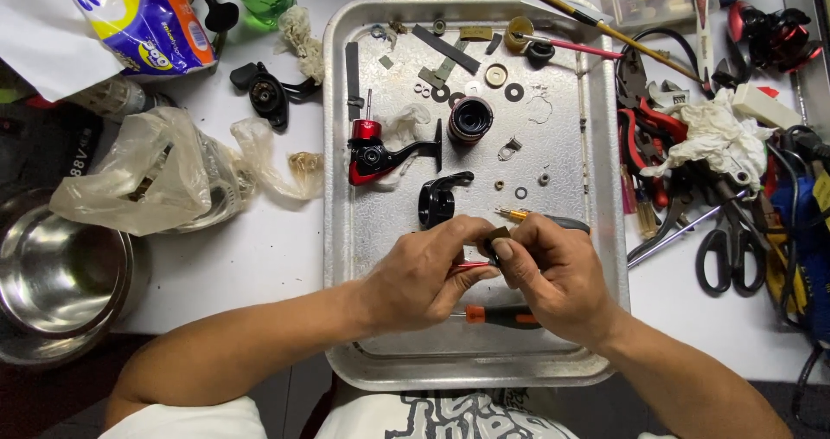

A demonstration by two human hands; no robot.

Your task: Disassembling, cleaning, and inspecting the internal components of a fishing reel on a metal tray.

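A: Tabletop [259, 257] first, since it is the largest thing: white and crowded. A steel bowl [56, 275] sits at nine o'clock, a crumpled plastic bag [138, 175] just above it, and pliers and scissors [731, 249] are piled at three o'clock. Keep your elbows in, so you knock none of it.

B: And the tray?

A: Your metal tray [346, 257] fills the middle. Work low over it, so that anything you drop lands inside the rim. The red and black reel body [373, 155] lies at eleven o'clock from your hands, the dark spool [469, 119] at twelve, and loose washers [514, 91] are scattered beyond.

B: What about my hands?

A: Your left hand [424, 275] is closed, thumb and fingers pinching a small dark part [494, 236] at the tray's lower centre, with a thin red piece [471, 266] poking out beneath. Your right hand [553, 275] meets it from three o'clock, its thumb pressed on the same part. I can't tell what the part is, as your fingers hide most of it.

B: Any advice?

A: I'd hold the left steady and let only the right fingertips turn or press. An orange-handled screwdriver [501, 315] lies under your wrists at six o'clock, and a brass-tipped tool [540, 220] just above at twelve. Both are within reach.
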